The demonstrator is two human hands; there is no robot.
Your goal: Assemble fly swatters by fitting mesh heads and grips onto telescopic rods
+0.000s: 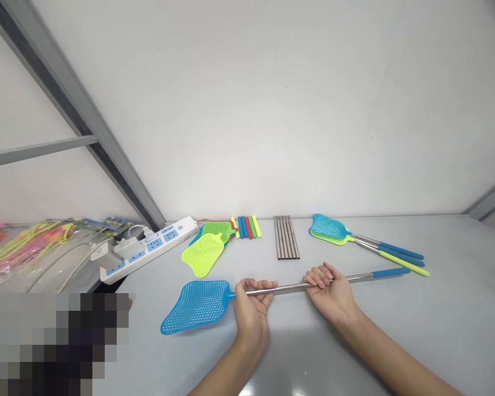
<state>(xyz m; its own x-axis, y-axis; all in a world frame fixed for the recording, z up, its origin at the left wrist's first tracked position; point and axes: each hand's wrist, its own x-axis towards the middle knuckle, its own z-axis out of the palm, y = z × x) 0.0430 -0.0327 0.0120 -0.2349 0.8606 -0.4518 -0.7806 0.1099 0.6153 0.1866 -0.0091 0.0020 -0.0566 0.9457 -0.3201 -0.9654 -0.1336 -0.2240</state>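
A fly swatter (pixel 198 306) with a blue mesh head, a metal rod and a blue grip lies across both my hands, just above the grey table. My left hand (pixel 251 311) is closed round the rod close to the mesh head, its thumb and fingers along the metal. Farther right, my right hand (pixel 330 291) wraps its fingers round the middle of the rod. The blue grip (pixel 391 273) sticks out beyond my right hand. Behind my hands, several metal rods (pixel 286 237) lie side by side.
Loose mesh heads (pixel 204 254) and coloured grips (pixel 248 227) lie at the back. Several swatters (pixel 329 229) are stacked at the right. A power strip (pixel 148 250) with plugs and plastic-bagged items (pixel 33 247) stand left. A wall (pixel 292 110) closes the table's back.
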